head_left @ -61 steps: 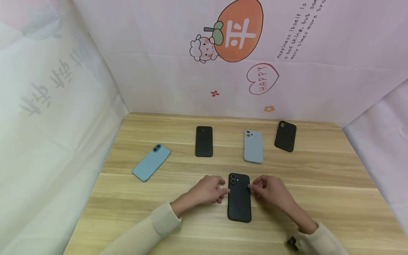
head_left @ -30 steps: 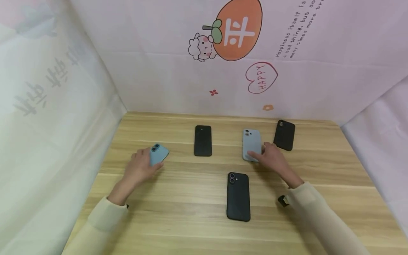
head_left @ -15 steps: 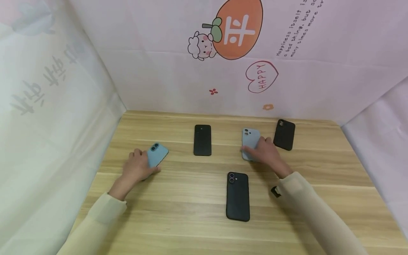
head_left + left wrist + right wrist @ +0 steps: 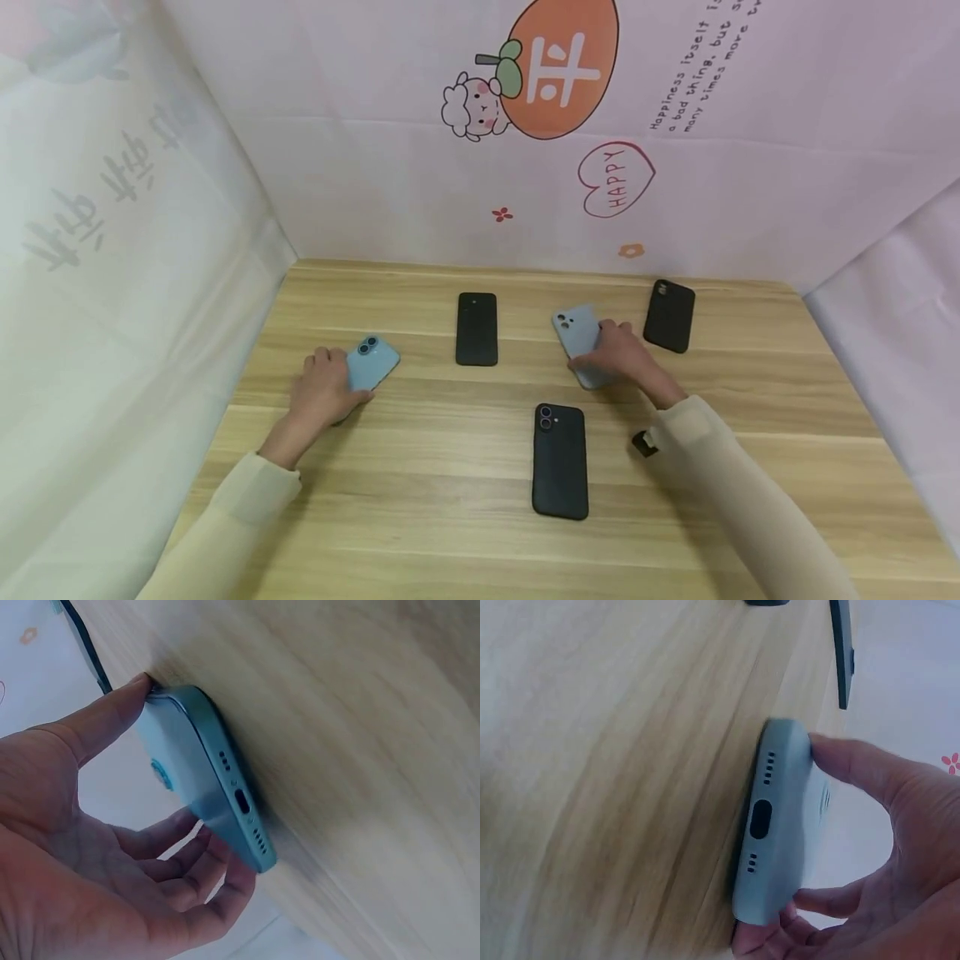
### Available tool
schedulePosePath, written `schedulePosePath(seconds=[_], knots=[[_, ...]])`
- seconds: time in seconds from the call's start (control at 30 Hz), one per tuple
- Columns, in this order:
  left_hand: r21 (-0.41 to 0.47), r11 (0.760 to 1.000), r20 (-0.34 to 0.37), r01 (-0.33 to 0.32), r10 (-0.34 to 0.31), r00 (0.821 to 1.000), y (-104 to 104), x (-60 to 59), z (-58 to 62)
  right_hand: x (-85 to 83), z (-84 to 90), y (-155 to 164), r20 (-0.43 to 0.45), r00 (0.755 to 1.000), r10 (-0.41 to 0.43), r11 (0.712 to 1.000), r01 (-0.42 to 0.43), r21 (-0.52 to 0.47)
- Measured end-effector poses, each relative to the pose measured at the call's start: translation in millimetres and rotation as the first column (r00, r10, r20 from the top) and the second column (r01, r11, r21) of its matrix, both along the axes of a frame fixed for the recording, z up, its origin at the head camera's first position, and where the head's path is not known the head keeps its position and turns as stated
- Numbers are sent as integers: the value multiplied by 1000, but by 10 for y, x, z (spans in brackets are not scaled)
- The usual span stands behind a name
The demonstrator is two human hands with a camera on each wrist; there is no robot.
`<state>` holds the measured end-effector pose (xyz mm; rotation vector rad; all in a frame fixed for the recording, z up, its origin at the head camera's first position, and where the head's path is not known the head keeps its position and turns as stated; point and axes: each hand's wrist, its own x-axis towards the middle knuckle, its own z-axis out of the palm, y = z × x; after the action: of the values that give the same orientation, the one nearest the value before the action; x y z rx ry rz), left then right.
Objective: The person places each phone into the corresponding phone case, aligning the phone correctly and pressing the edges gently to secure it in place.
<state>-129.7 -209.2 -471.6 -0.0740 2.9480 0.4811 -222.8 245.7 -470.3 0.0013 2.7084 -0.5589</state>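
My left hand (image 4: 321,387) grips the light-blue phone (image 4: 372,362) by its two long edges. In the left wrist view, the thumb is at one edge of that phone (image 4: 202,780) and the other fingers curl at the opposite edge. To the right, my right hand (image 4: 621,352) grips a pale grey-blue phone case (image 4: 576,327) across its sides. Its bottom end, with port and speaker holes, faces the right wrist view, where the case (image 4: 772,817) lies between thumb and fingers. Between the hands, a black phone (image 4: 560,467) lies camera side up on the wooden table (image 4: 420,517).
A black phone-shaped piece (image 4: 477,330) lies at the back middle. The black phone case (image 4: 670,317) with a camera cutout lies at the back right. White printed cloth (image 4: 375,183) hangs behind and along both sides of the table.
Both hands have left the black phone. The left has gone to the light-blue phone and taken hold of it. The right has gripped the grey-blue case and turned it, its top swinging left.
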Motion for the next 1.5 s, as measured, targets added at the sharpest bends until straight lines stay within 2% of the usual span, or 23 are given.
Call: schedulePosePath(seconds=[0.13,0.37,0.7,0.93,1.1,1.23,1.3,1.4,1.47,1.5], knots=[[36,999,-14,-34,34,999,18,-18,13,5,20,-7,33,999,17,999,-16,-49],[66,998,6,-23,23,1000,-12,-48,49,3,12,-37,-37,998,51,993,-55,-104],[148,989,115,-12,-5,993,-15,-78,119,53,36,-61,-120,991,63,984,-82,-160],[253,967,55,4,-19,998,-34,-88,123,88,80,-14,-132,991,6,973,-36,-230],[365,931,43,-18,3,999,-18,-80,142,98,98,3,-100,994,-38,952,6,-306],[455,888,51,-57,38,998,15,-68,171,115,143,-5,-81,995,-60,933,26,-360],[524,847,69,-88,61,996,41,-56,187,131,178,-11,-75,995,-69,920,34,-391],[644,752,102,-137,93,990,99,-19,213,148,223,-16,-58,995,-79,900,46,-433],[721,675,126,-160,99,987,159,14,239,157,257,-24,-42,995,-89,884,60,-463],[759,628,143,-171,96,985,192,27,251,165,276,-29,-35,995,-93,876,65,-477]])
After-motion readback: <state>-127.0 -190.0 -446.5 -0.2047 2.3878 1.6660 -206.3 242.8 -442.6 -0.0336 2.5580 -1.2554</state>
